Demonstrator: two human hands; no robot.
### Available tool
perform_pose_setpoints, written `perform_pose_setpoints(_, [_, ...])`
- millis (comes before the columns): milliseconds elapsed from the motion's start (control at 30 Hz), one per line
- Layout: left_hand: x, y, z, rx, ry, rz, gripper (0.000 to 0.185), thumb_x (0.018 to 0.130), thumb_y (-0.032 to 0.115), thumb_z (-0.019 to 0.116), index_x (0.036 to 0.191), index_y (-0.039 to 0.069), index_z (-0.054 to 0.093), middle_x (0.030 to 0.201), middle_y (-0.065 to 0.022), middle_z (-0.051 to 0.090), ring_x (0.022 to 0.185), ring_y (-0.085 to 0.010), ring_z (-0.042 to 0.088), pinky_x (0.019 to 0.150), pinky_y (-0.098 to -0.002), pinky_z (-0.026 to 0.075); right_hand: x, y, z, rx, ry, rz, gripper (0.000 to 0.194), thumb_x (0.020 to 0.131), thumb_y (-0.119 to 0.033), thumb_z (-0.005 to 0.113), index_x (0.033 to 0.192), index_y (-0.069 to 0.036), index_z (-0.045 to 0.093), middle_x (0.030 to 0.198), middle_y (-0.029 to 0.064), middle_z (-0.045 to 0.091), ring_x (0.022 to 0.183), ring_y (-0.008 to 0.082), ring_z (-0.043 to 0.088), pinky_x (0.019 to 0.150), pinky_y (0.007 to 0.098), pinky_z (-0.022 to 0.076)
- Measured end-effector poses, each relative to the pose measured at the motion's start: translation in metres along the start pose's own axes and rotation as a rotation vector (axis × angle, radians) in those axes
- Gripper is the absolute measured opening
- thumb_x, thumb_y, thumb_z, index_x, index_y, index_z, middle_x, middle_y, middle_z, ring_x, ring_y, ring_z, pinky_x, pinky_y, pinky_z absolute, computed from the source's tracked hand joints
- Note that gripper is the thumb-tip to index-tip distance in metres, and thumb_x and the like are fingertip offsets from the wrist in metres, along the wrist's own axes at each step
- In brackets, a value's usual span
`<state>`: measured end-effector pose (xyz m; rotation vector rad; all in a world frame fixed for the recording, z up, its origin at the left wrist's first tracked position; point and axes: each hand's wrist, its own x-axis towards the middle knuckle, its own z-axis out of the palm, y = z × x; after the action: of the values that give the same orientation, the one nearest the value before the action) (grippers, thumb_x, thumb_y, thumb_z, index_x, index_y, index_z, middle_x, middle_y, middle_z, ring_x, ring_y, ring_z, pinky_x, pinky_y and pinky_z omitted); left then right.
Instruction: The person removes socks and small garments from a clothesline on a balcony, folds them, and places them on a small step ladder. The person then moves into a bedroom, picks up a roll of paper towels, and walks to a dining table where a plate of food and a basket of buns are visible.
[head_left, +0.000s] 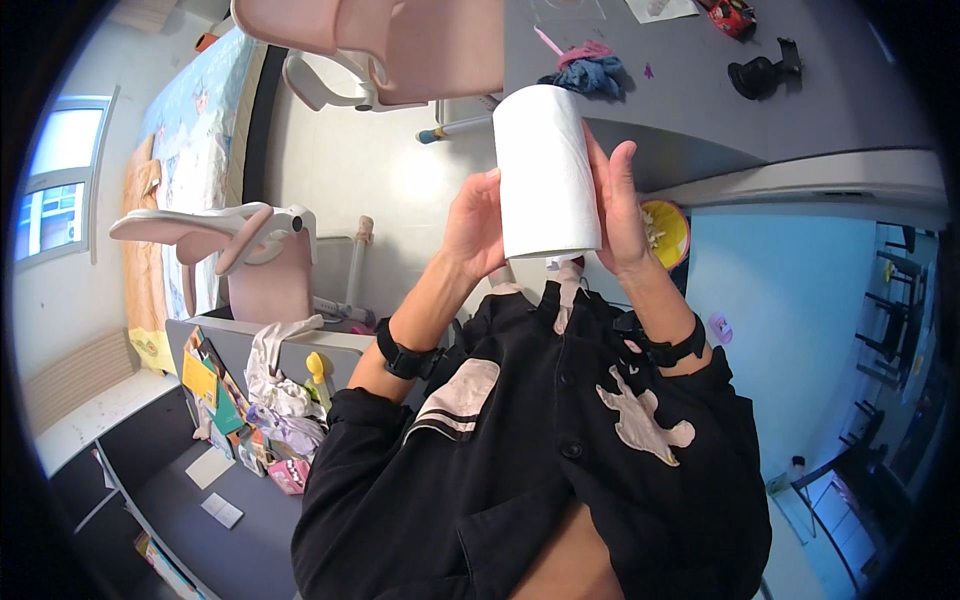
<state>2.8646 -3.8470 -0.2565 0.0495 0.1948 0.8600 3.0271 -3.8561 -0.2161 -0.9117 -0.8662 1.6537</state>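
A thick white paper roll (549, 172) stands out in front of my chest, above the floor, with its long side towards me. My left hand (474, 225) holds its left side near the lower end, thumb resting against the edge. On the opposite side, my right hand (619, 206) presses its palm and fingers to the roll, while the thumb points up and away from it. Some of the right fingers are hidden behind the roll. A black strap circles each forearm.
Ahead, a grey desk (690, 112) bears crumpled cloths (589, 71) and a black stand (757, 75). Pink chairs (442, 52) stand ahead and to the left. A yellow-lined bin (675, 236) is beyond my right hand. Books (217, 390) and clothes (277, 375) crowd the left desk.
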Motion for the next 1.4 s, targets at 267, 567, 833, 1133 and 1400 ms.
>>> perform_pose_setpoints(267, [0.004,-0.014,0.005,0.102,0.146,-0.005,0.047,0.093,0.028,0.046,0.129,-0.002,0.041,0.119,-0.0168,0.055,0.103,-0.0275,0.06,0.09,-0.041,0.052,-0.01,0.001,-0.001,0.103,-0.005,0.031,0.087,0.089,-0.071,0.019,0.149,-0.009,0.006,0.143,0.0089,0.031,0.128,0.016,0.036,0.104,0.0294,0.0337])
perform_pose_setpoints(567, [0.006,-0.004,0.013,0.87,0.517,0.147,0.04,0.091,0.036,0.055,0.115,0.003,0.055,0.104,-0.009,0.061,0.095,-0.0155,0.058,0.08,-0.0351,0.05,-0.004,0.015,0.002,-0.078,0.0,-0.124,0.092,0.09,-0.07,0.017,0.147,-0.003,-0.008,0.153,0.0152,0.009,0.139,0.0206,0.018,0.111,0.0312,0.022])
perform_pose_setpoints(833, [-0.001,-0.002,0.021,0.924,0.485,0.019,0.057,0.088,0.041,0.056,0.122,-0.005,0.048,0.11,-0.0159,0.059,0.093,-0.0219,0.062,0.08,-0.0348,0.05,-0.007,0.007,0.008,-0.087,0.064,-0.101,0.095,0.087,-0.073,0.016,0.147,-0.002,-0.002,0.155,0.0156,0.0,0.143,0.0226,0.002,0.115,0.0351,0.0051])
perform_pose_setpoints(1133, [-0.011,0.006,0.023,0.612,0.519,0.04,0.063,0.086,0.039,0.054,0.13,-0.003,0.04,0.119,-0.0175,0.055,0.105,-0.0265,0.059,0.088,-0.0389,0.049,-0.015,0.018,-0.002,-0.198,0.122,-0.066,0.086,0.091,-0.067,0.012,0.148,-0.003,0.003,0.155,0.0145,0.003,0.144,0.0237,0.001,0.115,0.0362,0.001])
perform_pose_setpoints(1400, [-0.009,0.007,0.01,0.344,0.242,0.06,0.054,0.088,0.034,0.05,0.128,-0.002,0.042,0.118,-0.0148,0.057,0.103,-0.0245,0.061,0.09,-0.0382,0.052,-0.013,0.029,0.004,-0.118,-0.002,-0.096,0.091,0.09,-0.069,0.014,0.147,0.001,0.001,0.154,0.0155,0.004,0.143,0.0255,0.004,0.115,0.0364,0.0075])
